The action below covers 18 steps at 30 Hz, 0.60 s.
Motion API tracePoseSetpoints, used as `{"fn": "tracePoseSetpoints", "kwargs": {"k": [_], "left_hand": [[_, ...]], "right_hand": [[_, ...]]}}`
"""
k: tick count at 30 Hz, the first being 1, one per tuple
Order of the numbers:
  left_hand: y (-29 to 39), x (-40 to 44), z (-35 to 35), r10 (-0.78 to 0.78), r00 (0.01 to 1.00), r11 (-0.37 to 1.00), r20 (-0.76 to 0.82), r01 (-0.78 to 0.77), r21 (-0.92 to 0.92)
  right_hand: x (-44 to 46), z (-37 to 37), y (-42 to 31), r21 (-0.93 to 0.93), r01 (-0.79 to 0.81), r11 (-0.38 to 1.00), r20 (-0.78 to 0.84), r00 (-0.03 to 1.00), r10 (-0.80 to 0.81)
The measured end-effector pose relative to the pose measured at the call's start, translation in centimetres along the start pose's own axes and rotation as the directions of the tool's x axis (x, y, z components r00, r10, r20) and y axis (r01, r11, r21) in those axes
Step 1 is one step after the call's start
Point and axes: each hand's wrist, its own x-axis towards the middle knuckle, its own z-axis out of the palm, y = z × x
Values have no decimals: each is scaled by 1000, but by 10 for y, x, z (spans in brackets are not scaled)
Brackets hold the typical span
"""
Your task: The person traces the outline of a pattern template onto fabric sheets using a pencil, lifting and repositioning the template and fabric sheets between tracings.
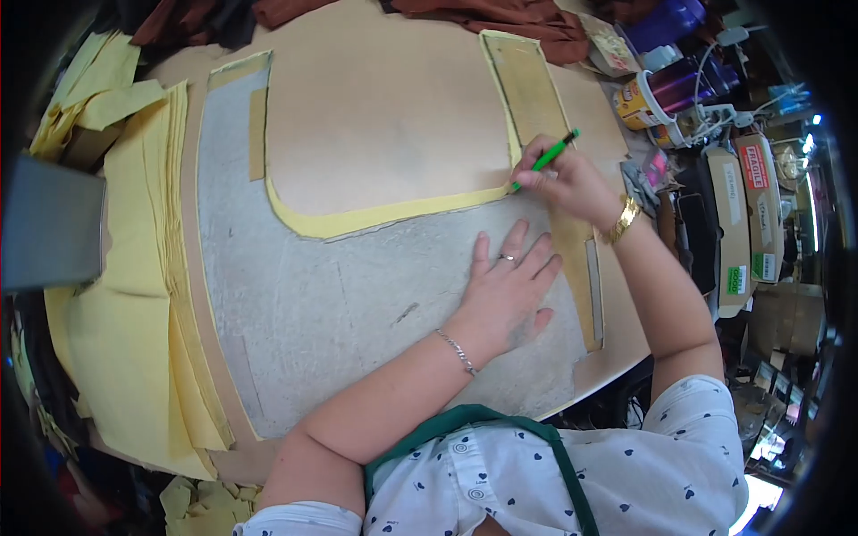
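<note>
A large U-shaped grey pattern board (295,295) lies on the table, with a yellow border (375,216) along its inner curve. My left hand (509,290) rests flat on the board, fingers spread. In my right hand (572,183) is a green pen (556,150), its tip at the right inner corner of the board, where the yellow border meets the tan strip (527,89). Whether the tip touches the surface is hidden by my fingers.
Layered yellow fabric (134,339) lies along the left, beside a grey metal block (54,223). Brown cloth (500,22) is bunched at the far edge. To the right stand a yellow-and-white tub (639,103), a purple bottle (693,82) and cardboard boxes (726,223).
</note>
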Motion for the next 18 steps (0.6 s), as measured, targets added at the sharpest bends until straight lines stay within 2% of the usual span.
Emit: {"fn": "tracePoseSetpoints", "kwargs": {"k": [1, 4, 7, 10, 13, 14, 16, 17, 18], "left_hand": [[1, 1, -1, -3, 1000, 1000, 25, 3, 7], [1, 2, -2, 0, 1000, 1000, 31, -1, 10], [1, 2, -3, 2, 1000, 1000, 31, -2, 4], [1, 3, -4, -2, 999, 1000, 46, 2, 9], [2, 5, -6, -13, 998, 1000, 63, 13, -4], [2, 5, -6, -14, 998, 1000, 61, 14, -2], [3, 6, -7, -19, 998, 1000, 60, 19, 0], [3, 7, -8, -21, 999, 1000, 42, 22, -16], [4, 7, -11, -23, 999, 999, 23, 24, -34]], "right_hand": [[8, -14, 8, 87, -53, 995, 28, 998, 51], [47, -46, 14, -192, 64, 979, 82, 995, -49], [91, -62, 10, 20, -75, 997, 34, 997, 74], [143, -79, 22, 45, -46, 998, -24, 999, 48], [179, -83, 28, 137, 36, 990, -228, 974, -4], [185, -82, 33, 179, 110, 978, -319, 947, -48], [196, -74, 54, 245, 258, 934, -494, 862, -108], [200, -67, 68, 345, 423, 838, -624, 770, -132], [199, -66, 67, 335, 450, 828, -669, 733, -128]]}}
